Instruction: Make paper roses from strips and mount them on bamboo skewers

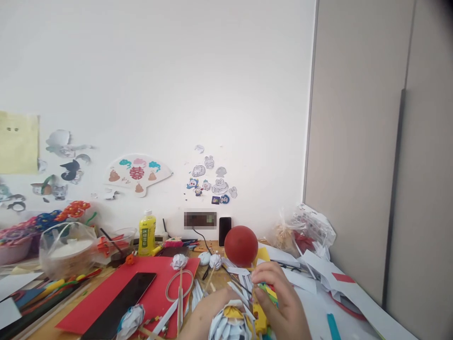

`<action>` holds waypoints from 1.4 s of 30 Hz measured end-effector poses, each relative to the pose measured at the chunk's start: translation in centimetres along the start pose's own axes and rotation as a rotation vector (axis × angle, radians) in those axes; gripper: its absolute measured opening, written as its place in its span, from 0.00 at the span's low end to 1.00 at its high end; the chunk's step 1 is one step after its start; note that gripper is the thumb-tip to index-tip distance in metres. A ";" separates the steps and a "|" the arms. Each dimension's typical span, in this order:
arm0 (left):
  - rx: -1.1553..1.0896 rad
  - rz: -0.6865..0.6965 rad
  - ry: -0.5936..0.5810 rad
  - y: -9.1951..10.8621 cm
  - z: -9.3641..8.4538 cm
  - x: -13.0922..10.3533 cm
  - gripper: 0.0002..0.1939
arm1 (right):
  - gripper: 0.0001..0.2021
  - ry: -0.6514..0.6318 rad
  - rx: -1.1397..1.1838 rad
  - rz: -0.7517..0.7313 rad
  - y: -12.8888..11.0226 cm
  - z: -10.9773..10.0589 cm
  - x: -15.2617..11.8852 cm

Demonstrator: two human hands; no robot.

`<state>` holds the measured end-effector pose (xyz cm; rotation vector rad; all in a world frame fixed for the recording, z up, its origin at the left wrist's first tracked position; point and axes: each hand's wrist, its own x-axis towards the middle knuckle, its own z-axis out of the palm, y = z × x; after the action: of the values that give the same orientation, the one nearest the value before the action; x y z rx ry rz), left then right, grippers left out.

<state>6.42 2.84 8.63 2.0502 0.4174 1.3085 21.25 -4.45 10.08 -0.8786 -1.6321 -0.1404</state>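
My left hand (208,314) is at the bottom centre, its fingers wrapped behind a white layered paper flower (231,323) with a yellow centre. To the right of the flower is my right hand (281,297), with thumb and fingers curved near a thin dark stick; whether the fingertips pinch anything is too small to tell. Yellow and green pieces (261,316) show beneath the right palm. A red ball (241,245) sits just beyond the hands. On the red sheet (102,283) lies a dark phone (122,307), with a crumpled paper flower (130,321) by its lower end.
A yellow-labelled bottle (146,233) stands at the back, left of an upright phone (225,231). Plastic bags (71,250) and colourful craft pieces fill the left side. White paper strips (347,288) spread over the right. Another paper flower (179,261) on a stick lies over the red sheet.
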 end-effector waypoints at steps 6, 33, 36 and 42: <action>0.119 -0.001 -0.029 0.7 -1.4 0.4 0.09 | 0.11 -0.157 0.026 -0.248 -4.1 -1.4 4.2; 0.628 0.164 -0.266 7.1 -4.1 -0.8 0.15 | 0.06 -0.326 -0.221 -0.350 -5.2 -1.3 4.5; 0.630 0.179 -0.250 7.2 -4.1 -0.8 0.15 | 0.09 -0.323 -0.312 -0.410 -5.5 -1.3 4.6; 0.638 0.168 -0.226 7.2 -4.0 -0.8 0.09 | 0.07 -0.235 -0.356 -0.402 -5.3 -1.3 4.4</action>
<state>1.91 -1.47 14.14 2.7810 0.6280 1.1046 19.08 -6.86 16.32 -0.8425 -2.0298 -0.6439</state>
